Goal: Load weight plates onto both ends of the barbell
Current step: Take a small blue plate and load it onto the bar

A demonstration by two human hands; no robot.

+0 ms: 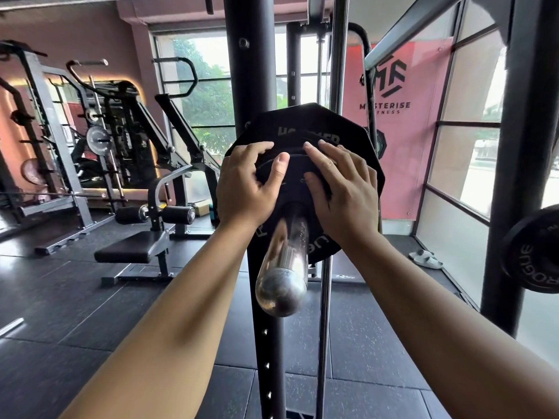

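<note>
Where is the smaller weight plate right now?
Head view, centre frame: the smaller plate sits on the chrome barbell sleeve, in front of the larger black plate. The left hand grips its rim; the right hand presses its face.

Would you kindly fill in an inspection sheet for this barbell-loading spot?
Surface: dark rubber floor tiles.
Job's things: chrome barbell sleeve carrying a large many-sided plate and a smaller front plate.
Clutter: pale sandals on the floor by the window.
Grips: left hand grips the front plate; right hand presses flat on it.
Cables: nothing seen.
Surroundings: black rack upright, padded bench machine, red banner, spare plate at right.
</note>
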